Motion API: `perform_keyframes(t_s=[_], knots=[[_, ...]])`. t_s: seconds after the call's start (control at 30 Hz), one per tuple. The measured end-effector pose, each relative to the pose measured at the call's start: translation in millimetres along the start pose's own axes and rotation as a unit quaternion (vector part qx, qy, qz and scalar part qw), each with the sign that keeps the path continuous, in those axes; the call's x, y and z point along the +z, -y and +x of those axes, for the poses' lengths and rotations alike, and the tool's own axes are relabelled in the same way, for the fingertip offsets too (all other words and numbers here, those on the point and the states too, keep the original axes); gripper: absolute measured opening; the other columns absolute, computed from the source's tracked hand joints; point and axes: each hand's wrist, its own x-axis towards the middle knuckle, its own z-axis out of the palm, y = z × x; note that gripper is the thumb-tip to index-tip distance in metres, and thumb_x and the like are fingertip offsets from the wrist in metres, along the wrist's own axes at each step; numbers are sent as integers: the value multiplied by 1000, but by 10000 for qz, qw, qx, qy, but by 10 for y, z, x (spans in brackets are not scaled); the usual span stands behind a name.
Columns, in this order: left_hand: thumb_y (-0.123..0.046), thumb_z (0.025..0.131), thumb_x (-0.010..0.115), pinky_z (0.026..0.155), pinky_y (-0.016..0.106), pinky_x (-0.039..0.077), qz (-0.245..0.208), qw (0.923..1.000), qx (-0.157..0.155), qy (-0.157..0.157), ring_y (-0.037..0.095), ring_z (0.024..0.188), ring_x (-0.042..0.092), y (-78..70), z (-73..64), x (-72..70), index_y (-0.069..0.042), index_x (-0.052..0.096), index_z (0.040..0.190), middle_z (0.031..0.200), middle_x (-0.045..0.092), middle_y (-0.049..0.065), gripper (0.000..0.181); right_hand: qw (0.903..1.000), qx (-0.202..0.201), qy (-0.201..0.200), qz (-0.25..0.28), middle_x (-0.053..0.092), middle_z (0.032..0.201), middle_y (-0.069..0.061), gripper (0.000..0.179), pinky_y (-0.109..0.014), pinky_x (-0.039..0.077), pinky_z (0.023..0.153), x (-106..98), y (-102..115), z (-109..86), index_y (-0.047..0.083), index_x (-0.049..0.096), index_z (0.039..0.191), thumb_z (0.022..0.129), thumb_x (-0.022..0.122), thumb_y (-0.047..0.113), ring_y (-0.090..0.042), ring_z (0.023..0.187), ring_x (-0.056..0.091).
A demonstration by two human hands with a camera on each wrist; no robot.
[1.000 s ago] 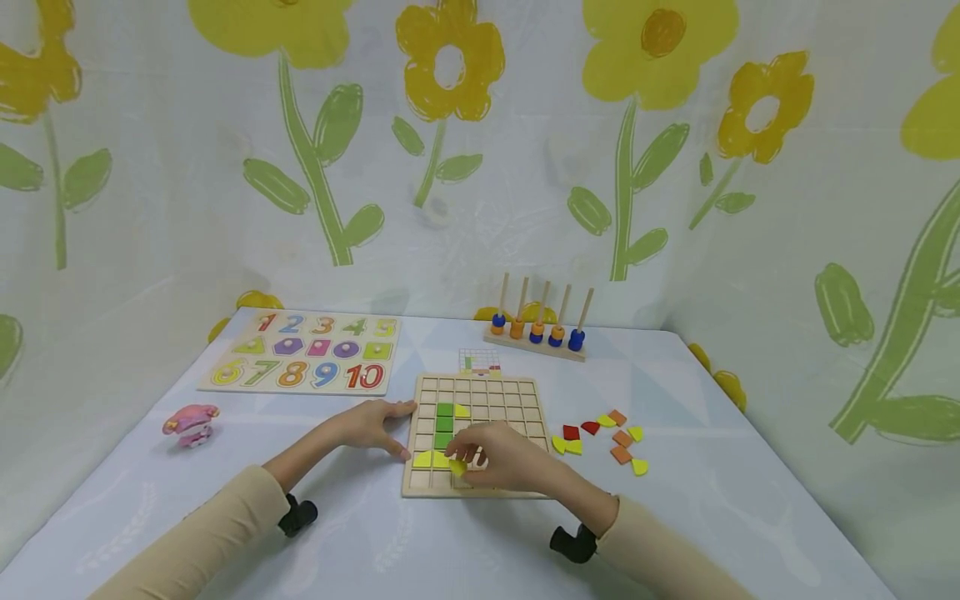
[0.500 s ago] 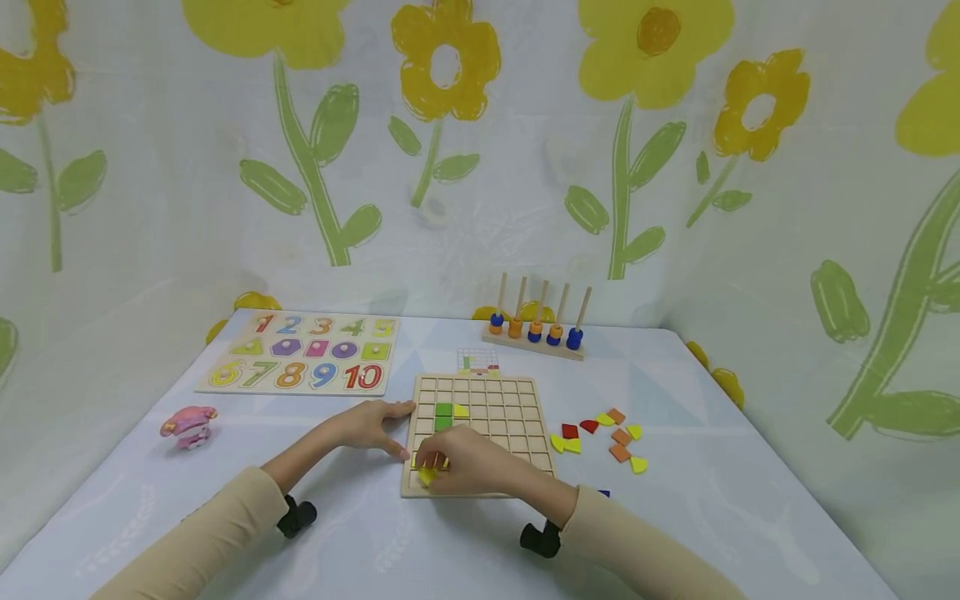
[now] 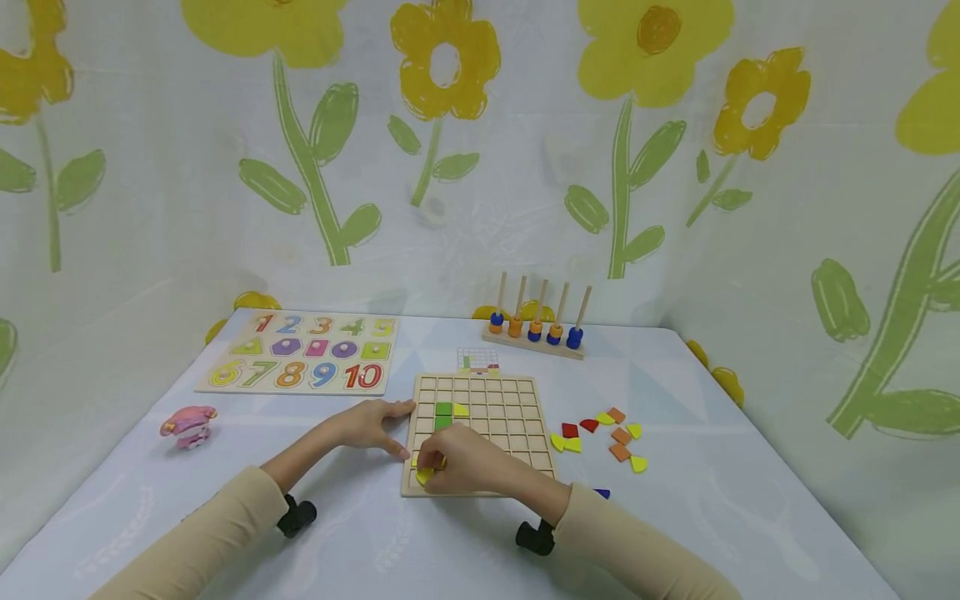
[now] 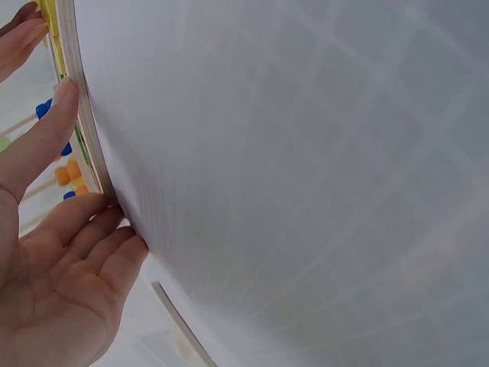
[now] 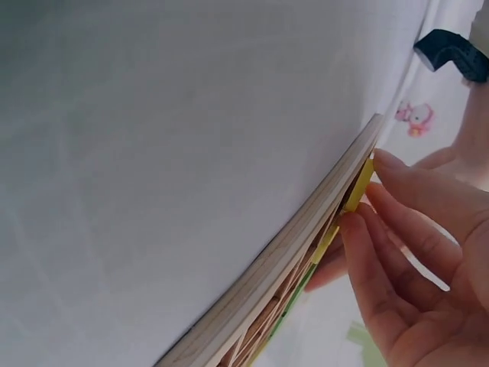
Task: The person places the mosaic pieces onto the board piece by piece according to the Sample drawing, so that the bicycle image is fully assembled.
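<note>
The right hand [image 3: 465,458] had its thumb and fingers clamped on a yellow piece [image 3: 424,476], right down at the near left corner of the wooden grid board [image 3: 498,400]. Couldn't tell if the piece was fully seated in its square, since the hand blocked most of it. The left hand [image 3: 375,423] was up against the board's left edge, thumb and index finger spread well apart, just touching the wood.

In the grid, two green squares [image 3: 443,409] showed, the nearer one partly covered, with a yellow tile [image 3: 461,410] right beside the farther one. A pattern card [image 3: 477,358] lay just past the far edge. Off to the right on the tabletop [image 3: 360,533] were loose red, yellow and orange shapes [image 3: 620,452], plus a blue bit [image 3: 603,493] peeking out by the right sleeve. Farther back sat a number puzzle [image 3: 267,348] and a peg stand [image 3: 544,347], with a pink toy figure [image 3: 189,425] over on the left.
</note>
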Motion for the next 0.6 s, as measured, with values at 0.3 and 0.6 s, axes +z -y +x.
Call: perform_keyframes(t_s=[0.3,0.6], knots=[[-33,74,84,110,52,29,13,10000,33,0,37,138,33,1,2,-5,1,42,143,148,40,18,88,9998,-166,-76,-126,62,73,14,12,-9,46,61,7,4,5,12,74,89,79,77,6,2,65,52],[-32,74,84,111,50,29,34,10000,73,13,36,138,33,-2,4,-16,3,42,143,148,39,18,88,9991,-328,-126,-244,62,72,12,7,-8,46,61,11,22,27,11,75,87,81,77,8,3,65,51]])
